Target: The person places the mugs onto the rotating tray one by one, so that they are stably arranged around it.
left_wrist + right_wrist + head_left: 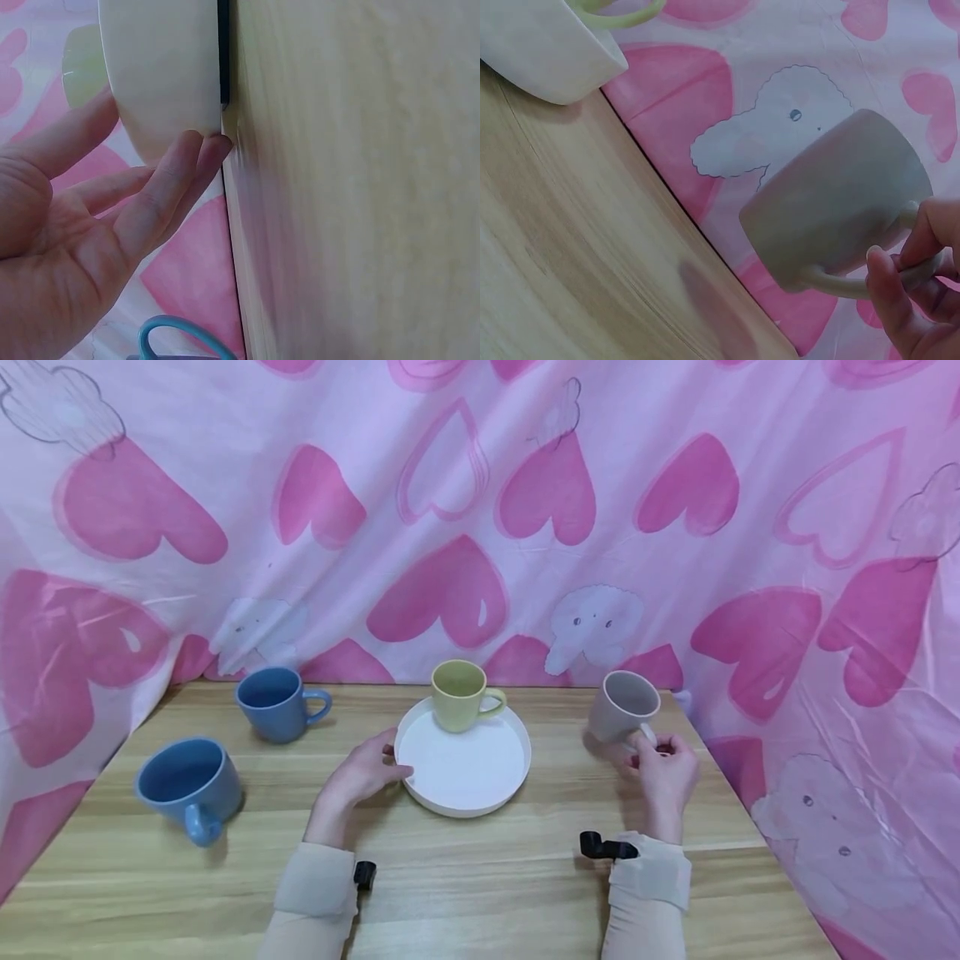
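Observation:
A round white tray with a low wall (461, 777) lies on the table in the head view. My left hand (369, 768) grips its left side, thumb over the rim and fingers against the outer wall near the bottom. On the tray's far part stands a yellow-green mug (454, 708), its handle pointing right. My right hand (667, 774) pinches the handle of a grey mug (617, 720). In the right wrist view this grey mug (840, 202) hangs above the table, tilted, with its shadow on the wood below.
Two blue mugs stand on the left of the wooden table (480, 893): one farther back (272, 708), one nearer (187, 781) with its handle toward me. A pink heart-patterned cloth (427, 585) hangs behind the table and along its sides.

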Demonstrator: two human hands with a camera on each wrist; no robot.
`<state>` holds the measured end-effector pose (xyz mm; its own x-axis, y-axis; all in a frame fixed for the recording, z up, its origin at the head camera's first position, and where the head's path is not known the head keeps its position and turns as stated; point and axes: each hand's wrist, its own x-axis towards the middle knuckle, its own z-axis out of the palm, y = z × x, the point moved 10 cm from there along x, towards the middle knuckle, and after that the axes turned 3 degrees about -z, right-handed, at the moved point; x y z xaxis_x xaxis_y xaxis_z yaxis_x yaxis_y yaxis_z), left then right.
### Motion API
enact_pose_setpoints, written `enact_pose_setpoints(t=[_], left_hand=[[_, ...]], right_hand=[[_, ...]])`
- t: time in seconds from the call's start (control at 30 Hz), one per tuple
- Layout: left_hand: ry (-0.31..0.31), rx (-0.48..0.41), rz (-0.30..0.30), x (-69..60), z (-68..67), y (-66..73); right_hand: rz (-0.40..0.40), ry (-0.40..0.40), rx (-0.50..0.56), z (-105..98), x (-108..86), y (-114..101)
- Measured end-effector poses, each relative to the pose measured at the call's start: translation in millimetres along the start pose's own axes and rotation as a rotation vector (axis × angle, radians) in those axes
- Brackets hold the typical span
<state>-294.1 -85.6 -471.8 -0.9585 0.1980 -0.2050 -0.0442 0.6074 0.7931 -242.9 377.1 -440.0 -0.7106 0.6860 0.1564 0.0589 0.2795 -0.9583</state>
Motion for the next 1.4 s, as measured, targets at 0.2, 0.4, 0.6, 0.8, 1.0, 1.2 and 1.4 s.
enact_pose_setpoints(t=[0.2,0.4,0.6,0.8,1.0,1.2,1.4], left_hand=[[0.008,0.039,0.036,0.3,-2.5,4.1],[0.019,0.082,0.041,-1.1,-6.1,6.2],[0.032,0.047,0.032,-2.4,-9.4,5.2],[0.027,0.014,0.027,-2.1,-9.6,4.1],[0.015,-0.012,0.015,-2.6,-7.6,2.9],[0.007,-0.025,-0.023,-3.3,-6.8,-1.1],[-0.001,-0.034,-0.036,-3.7,-5.3,-2.2]], right_hand=[[-0.021,-0.02,0.043,4.3,-1.6,-9.5],[-0.039,-0.082,0.122,17.0,-6.1,-18.3],[-0.039,-0.133,0.164,32.5,-12.0,-27.5],[-0.028,-0.17,0.185,45.4,-17.1,-34.2],[-0.06,-0.2,0.19,57.1,-24.4,-40.0],[-0.103,-0.231,0.202,70.1,-29.9,-47.2],[-0.122,-0.272,0.214,82.5,-36.5,-49.3]])
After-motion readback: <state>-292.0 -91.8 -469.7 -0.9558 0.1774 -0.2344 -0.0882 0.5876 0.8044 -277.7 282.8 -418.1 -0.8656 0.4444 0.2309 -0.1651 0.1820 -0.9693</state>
